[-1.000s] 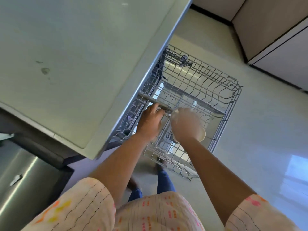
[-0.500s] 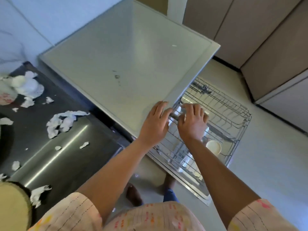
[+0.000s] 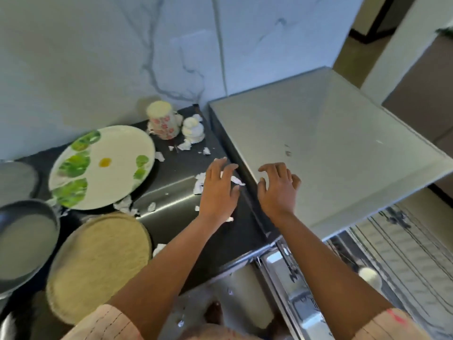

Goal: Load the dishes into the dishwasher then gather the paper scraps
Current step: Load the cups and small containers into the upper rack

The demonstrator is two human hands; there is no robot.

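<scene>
On the surface (image 3: 186, 204), a large plate (image 3: 103, 165) lies toward the back left with an upturned cup (image 3: 163, 123) behind it against the wall (image 3: 98, 57), and a round mat (image 3: 98, 266) lies in front of the plate with a pan (image 3: 24, 239) to its left. Paper scraps (image 3: 201, 185) are scattered between the plate and the surface's right edge, some under the left hand (image 3: 218, 192). The dishwasher top (image 3: 343, 148) stands just right of the surface with the right hand (image 3: 277, 190) over its near left corner, and the rack (image 3: 404, 253) sits below and in front of it, holding a small bowl (image 3: 369, 276).
</scene>
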